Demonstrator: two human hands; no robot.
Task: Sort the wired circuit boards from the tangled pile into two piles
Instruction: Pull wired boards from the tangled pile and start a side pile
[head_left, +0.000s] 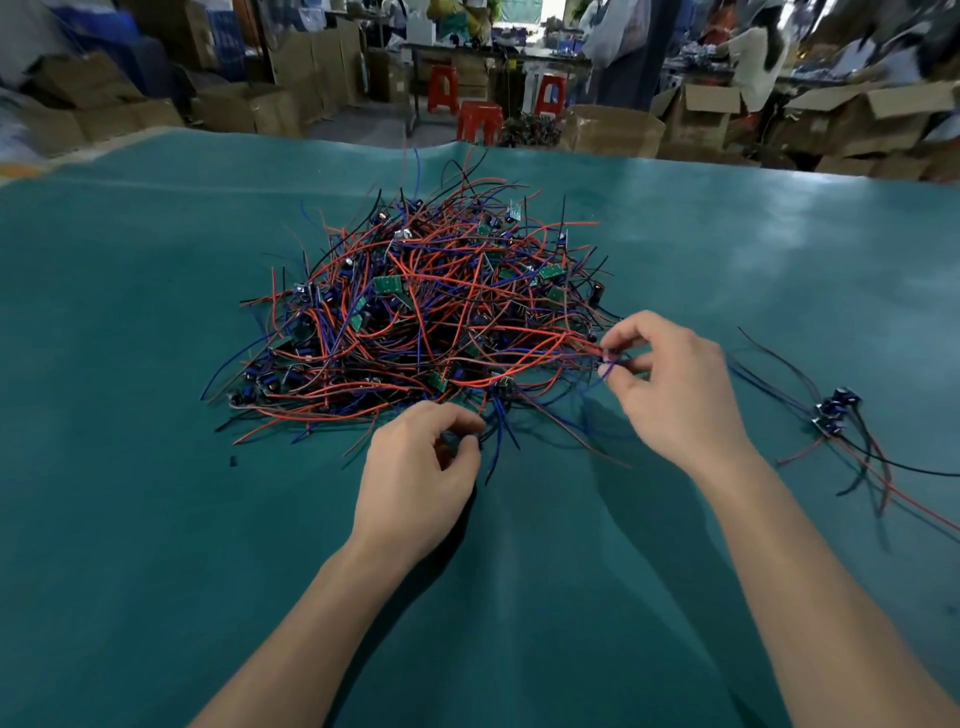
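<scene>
A big tangled pile (431, 317) of small green circuit boards with red, blue and black wires lies in the middle of the teal table cover (130, 493). My right hand (670, 384) is at the pile's right edge and pinches a small wired board with red and blue leads between thumb and fingertips. At the pile's near edge, my left hand (421, 467) has its fingers curled round blue wires. A small sorted pile of wired boards (836, 410) lies apart at the far right, its wires trailing toward me.
A tiny dark loose part (233, 461) lies left of my left hand. Beyond the table's far edge stand cardboard boxes (613, 130), red plastic stools (480, 120) and a person at a bench (758, 62).
</scene>
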